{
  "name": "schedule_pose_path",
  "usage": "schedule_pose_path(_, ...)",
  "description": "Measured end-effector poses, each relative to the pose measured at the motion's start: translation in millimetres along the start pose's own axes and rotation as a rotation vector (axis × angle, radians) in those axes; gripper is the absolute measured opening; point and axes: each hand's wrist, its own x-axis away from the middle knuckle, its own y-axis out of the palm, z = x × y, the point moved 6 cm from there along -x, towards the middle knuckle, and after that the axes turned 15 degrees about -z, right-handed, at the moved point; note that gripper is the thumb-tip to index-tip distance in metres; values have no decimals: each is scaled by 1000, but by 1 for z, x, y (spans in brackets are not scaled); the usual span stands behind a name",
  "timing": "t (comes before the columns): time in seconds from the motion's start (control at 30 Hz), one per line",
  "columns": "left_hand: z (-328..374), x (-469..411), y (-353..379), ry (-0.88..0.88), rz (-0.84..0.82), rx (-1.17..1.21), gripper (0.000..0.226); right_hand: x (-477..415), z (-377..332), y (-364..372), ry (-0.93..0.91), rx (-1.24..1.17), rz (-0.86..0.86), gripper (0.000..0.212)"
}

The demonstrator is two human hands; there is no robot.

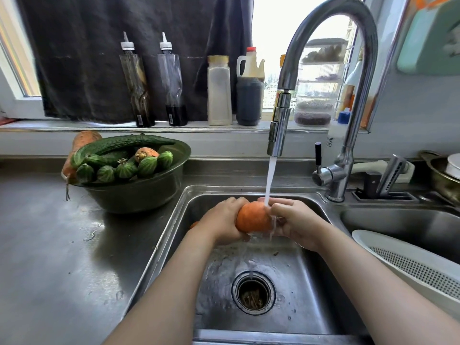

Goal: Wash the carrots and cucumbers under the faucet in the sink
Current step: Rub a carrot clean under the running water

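Head view: the left grip [224,220] curls its fingers round one end of a carrot [252,216] and the right grip [296,224] curls round the other end, so the carrot lies crosswise between them above the sink [311,282]. Water from the faucet [331,26] strikes it just beside the right grip. Well left of the left grip, a bowl [139,195] on the tabletop [49,245] holds cucumbers [124,143] and other carrots [83,140].

head view | faces forward and down | close above sink [306,290] | only view
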Motion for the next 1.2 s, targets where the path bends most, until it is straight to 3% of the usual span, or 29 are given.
schedule_pose_path(0.2,8,-1,-1,-39,46,-145,79,0,-2,10,-23,20,20,23)
schedule_pose_path(0.4,13,-2,-10,13,131,-203,81,-1,-4,3,-39,-134,25,35)
schedule_pose_path(0.5,16,-5,-4,21,78,-257,84,-1,2,6,-11,-27,41,30)
schedule_pose_path(0.73,15,-6,0,52,75,-158,74,-2,-1,5,-16,-97,56,28)
schedule_pose_path(0.8,10,-7,5,38,37,61,78,-3,-1,3,-20,-136,91,29)
schedule_pose_path(0.9,1,-11,23,12,-52,737,85,-7,5,3,24,-81,43,38)
schedule_pose_path(1.0,2,-13,38,-30,-166,1230,58,-5,7,5,77,-5,-32,33)
schedule_pose_path(1.1,6,-16,37,34,-159,1553,44,-3,15,11,165,-42,-133,39)
schedule_pose_path(1.2,4,-18,31,58,-76,1688,45,-3,27,12,238,26,-194,46)
